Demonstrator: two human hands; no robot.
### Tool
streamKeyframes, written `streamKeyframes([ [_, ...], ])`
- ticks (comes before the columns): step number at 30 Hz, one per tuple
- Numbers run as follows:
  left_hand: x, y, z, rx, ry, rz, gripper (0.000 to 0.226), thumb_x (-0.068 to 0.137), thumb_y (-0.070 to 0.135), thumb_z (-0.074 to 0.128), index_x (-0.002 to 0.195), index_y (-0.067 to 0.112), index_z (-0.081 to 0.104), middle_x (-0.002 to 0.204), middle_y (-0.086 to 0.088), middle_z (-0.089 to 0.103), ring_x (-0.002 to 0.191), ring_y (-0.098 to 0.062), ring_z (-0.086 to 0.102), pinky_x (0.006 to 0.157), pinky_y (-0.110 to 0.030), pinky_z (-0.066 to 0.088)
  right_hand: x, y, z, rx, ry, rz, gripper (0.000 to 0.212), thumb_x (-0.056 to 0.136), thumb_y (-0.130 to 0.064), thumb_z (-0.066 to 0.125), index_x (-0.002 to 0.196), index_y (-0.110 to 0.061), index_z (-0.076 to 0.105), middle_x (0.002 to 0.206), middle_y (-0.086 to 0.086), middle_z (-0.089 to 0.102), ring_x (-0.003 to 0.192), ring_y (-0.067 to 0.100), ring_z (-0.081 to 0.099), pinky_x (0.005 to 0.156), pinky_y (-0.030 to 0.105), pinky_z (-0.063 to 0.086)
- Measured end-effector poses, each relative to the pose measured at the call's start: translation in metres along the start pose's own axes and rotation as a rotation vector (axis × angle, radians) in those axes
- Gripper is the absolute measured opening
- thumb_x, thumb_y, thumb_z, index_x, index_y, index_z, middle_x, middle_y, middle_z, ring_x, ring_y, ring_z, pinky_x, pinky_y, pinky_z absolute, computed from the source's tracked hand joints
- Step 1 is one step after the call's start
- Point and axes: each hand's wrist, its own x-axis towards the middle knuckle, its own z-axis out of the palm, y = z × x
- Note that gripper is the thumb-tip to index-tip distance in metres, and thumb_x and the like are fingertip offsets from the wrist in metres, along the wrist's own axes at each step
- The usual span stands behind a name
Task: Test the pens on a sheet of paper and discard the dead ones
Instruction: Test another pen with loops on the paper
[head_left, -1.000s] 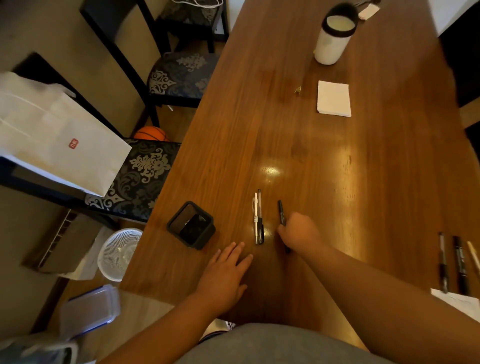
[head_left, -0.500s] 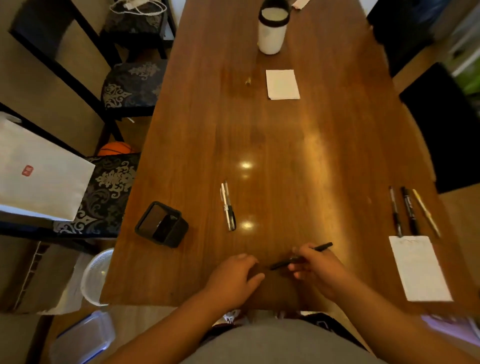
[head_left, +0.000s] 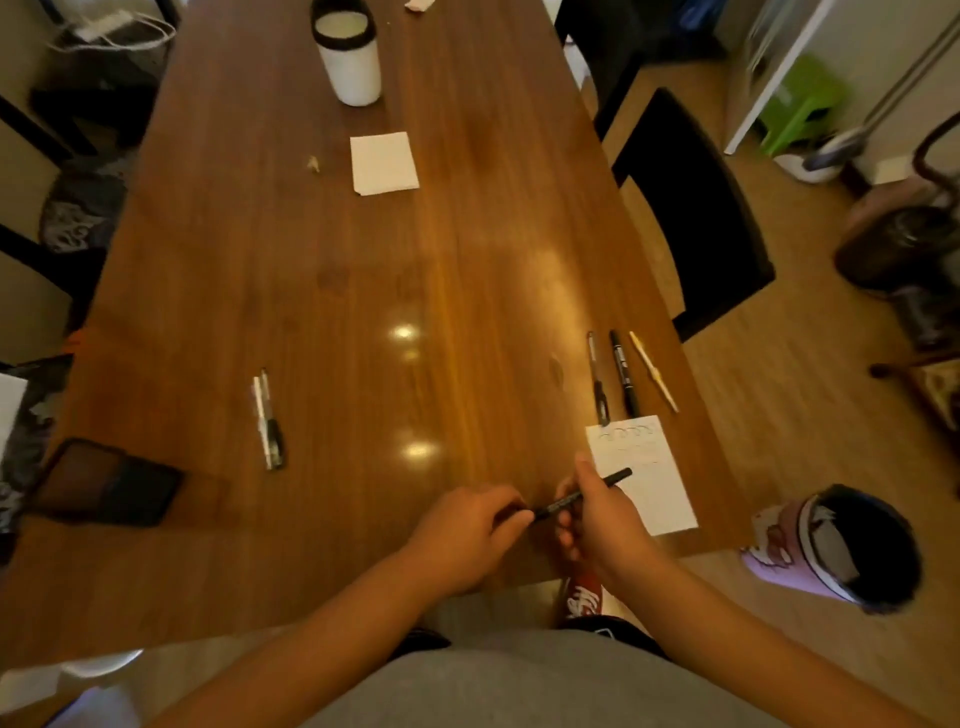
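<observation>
We note a long wooden table (head_left: 322, 291) filling most of the view. A dark-lined bin (head_left: 852, 545) stands on the floor off its near right corner. A black tray (head_left: 104, 483) sits at the near left. The test sheet (head_left: 654, 488) lies by the right edge, with scribbles along its top. Both hands meet just left of it. The right hand (head_left: 602, 519) has its fingers curled round the barrel of a black pen (head_left: 587, 491), and the left hand (head_left: 467, 535) pinches the pen's left end. The pen's other end shows over the sheet; we cannot tell whether it touches. Three pens (head_left: 621, 371) lie beyond the sheet, and two pens (head_left: 267, 421) lie near the tray.
</observation>
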Motion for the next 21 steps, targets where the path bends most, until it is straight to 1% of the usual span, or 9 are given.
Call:
streamKeyframes([
  [2, 0.014, 0.022, 0.019, -0.015, 0.006, -0.022, 0.019, 0.094, 0.044, 0.054, 0.101, 0.029, 0.063, 0.090, 0.013, 0.062, 0.079, -0.004, 0.057, 0.068, -0.023, 0.045, 0.007, -0.007, -0.030, 0.005, -0.045, -0.009, 0.052, 0.096, -0.057, 0.041, 0.078, -0.013, 0.061, 0.057, 0.005, 0.060, 0.046, 0.016, 0.056, 0.047, 0.026, 0.044],
  [3, 0.022, 0.031, 0.028, -0.011, 0.007, -0.029, 0.014, 0.093, 0.044, 0.056, 0.101, 0.033, 0.061, 0.089, 0.016, 0.059, 0.079, -0.001, 0.055, 0.067, -0.020, 0.043, 0.011, -0.010, -0.046, 0.005, -0.071, -0.008, 0.049, 0.096, -0.056, 0.044, 0.080, -0.013, 0.062, 0.058, 0.005, 0.061, 0.046, 0.015, 0.056, 0.047, 0.025, 0.044],
  [5, 0.036, 0.049, 0.043, 0.032, 0.027, -0.041, 0.013, 0.092, 0.044, 0.058, 0.102, 0.037, 0.059, 0.089, 0.019, 0.055, 0.082, 0.001, 0.053, 0.068, -0.016, 0.040, 0.018, -0.015, -0.073, -0.006, -0.134, -0.007, 0.045, 0.096, -0.053, 0.048, 0.084, -0.012, 0.062, 0.059, 0.005, 0.063, 0.047, 0.013, 0.057, 0.046, 0.024, 0.045],
  [7, 0.050, 0.066, 0.057, 0.099, 0.064, -0.044, 0.016, 0.091, 0.044, 0.059, 0.105, 0.036, 0.059, 0.093, 0.017, 0.059, 0.086, -0.002, 0.055, 0.071, -0.016, 0.041, 0.025, -0.021, -0.095, 0.002, -0.183, 0.004, 0.042, 0.095, -0.050, 0.052, 0.087, -0.011, 0.063, 0.061, 0.005, 0.064, 0.048, 0.013, 0.057, 0.046, 0.024, 0.044],
  [9, 0.060, 0.081, 0.071, 0.148, 0.084, -0.071, 0.023, 0.091, 0.043, 0.059, 0.112, 0.033, 0.057, 0.103, 0.010, 0.063, 0.093, -0.008, 0.058, 0.077, -0.020, 0.047, 0.030, -0.026, -0.113, 0.026, -0.206, 0.037, 0.039, 0.095, -0.048, 0.054, 0.087, -0.010, 0.062, 0.061, 0.005, 0.063, 0.048, 0.013, 0.057, 0.045, 0.023, 0.044],
  [11, 0.067, 0.094, 0.083, 0.178, 0.102, -0.105, 0.029, 0.091, 0.042, 0.060, 0.117, 0.032, 0.053, 0.109, 0.006, 0.065, 0.095, -0.011, 0.060, 0.078, -0.022, 0.049, 0.033, -0.027, -0.128, 0.039, -0.230, 0.064, 0.038, 0.094, -0.047, 0.056, 0.086, -0.010, 0.062, 0.060, 0.005, 0.062, 0.048, 0.013, 0.057, 0.044, 0.022, 0.043],
  [14, 0.074, 0.106, 0.093, 0.241, 0.137, -0.116, 0.028, 0.092, 0.043, 0.058, 0.115, 0.030, 0.049, 0.106, 0.003, 0.066, 0.087, -0.010, 0.057, 0.069, -0.020, 0.046, 0.036, -0.032, -0.144, 0.037, -0.246, 0.082, 0.038, 0.094, -0.046, 0.056, 0.086, -0.010, 0.063, 0.060, 0.005, 0.062, 0.050, 0.013, 0.056, 0.046, 0.023, 0.043],
  [18, 0.073, 0.113, 0.096, 0.321, 0.146, -0.128, 0.024, 0.096, 0.044, 0.053, 0.113, 0.027, 0.051, 0.101, 0.003, 0.066, 0.081, -0.010, 0.056, 0.067, -0.022, 0.047, 0.035, -0.038, -0.151, 0.039, -0.267, 0.144, 0.038, 0.095, -0.046, 0.056, 0.084, -0.010, 0.063, 0.058, 0.005, 0.062, 0.049, 0.013, 0.055, 0.048, 0.022, 0.043],
  [21, 0.072, 0.114, 0.097, 0.327, 0.160, -0.125, 0.023, 0.096, 0.044, 0.051, 0.111, 0.026, 0.055, 0.099, 0.004, 0.067, 0.075, -0.006, 0.051, 0.062, -0.017, 0.039, 0.034, -0.043, -0.153, 0.027, -0.289, 0.151, 0.038, 0.095, -0.045, 0.056, 0.086, -0.009, 0.063, 0.058, 0.005, 0.062, 0.048, 0.012, 0.055, 0.045, 0.021, 0.043],
])
